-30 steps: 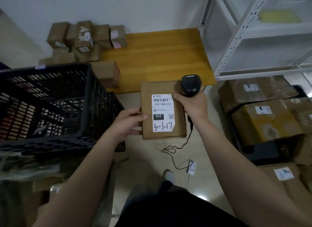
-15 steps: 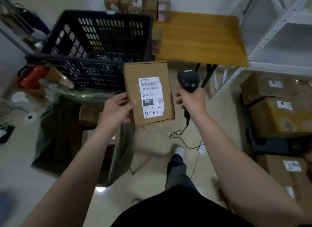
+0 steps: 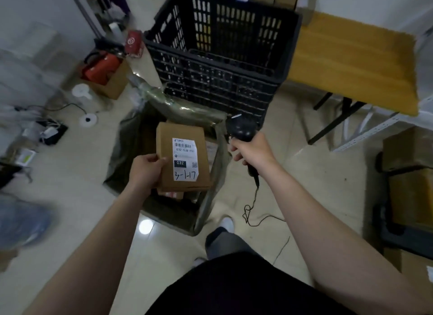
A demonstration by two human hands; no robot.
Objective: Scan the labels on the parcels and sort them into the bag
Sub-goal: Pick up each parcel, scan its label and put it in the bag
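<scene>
My left hand (image 3: 146, 170) grips a flat brown cardboard parcel (image 3: 168, 160) by its left edge, white label with "3-1-17" facing up. The parcel hangs over the open mouth of a grey-green bag (image 3: 131, 141) on the floor, where other parcels (image 3: 171, 194) lie inside. To the right of the parcel, my right hand (image 3: 251, 150) grips a black barcode scanner (image 3: 241, 128) by its handle. The scanner's cable (image 3: 254, 211) trails down to the floor.
A black slatted crate (image 3: 218, 56) stands just behind the bag. A wooden table (image 3: 351, 63) is at the right, white shelving beyond it, and stacked parcels (image 3: 407, 188) at the far right. A red object, a carton and cables clutter the floor at left.
I have turned left. My left hand has carried the parcel from in front of the crate to above the open bag. My right hand, still holding the scanner, has drawn away from the parcel.
</scene>
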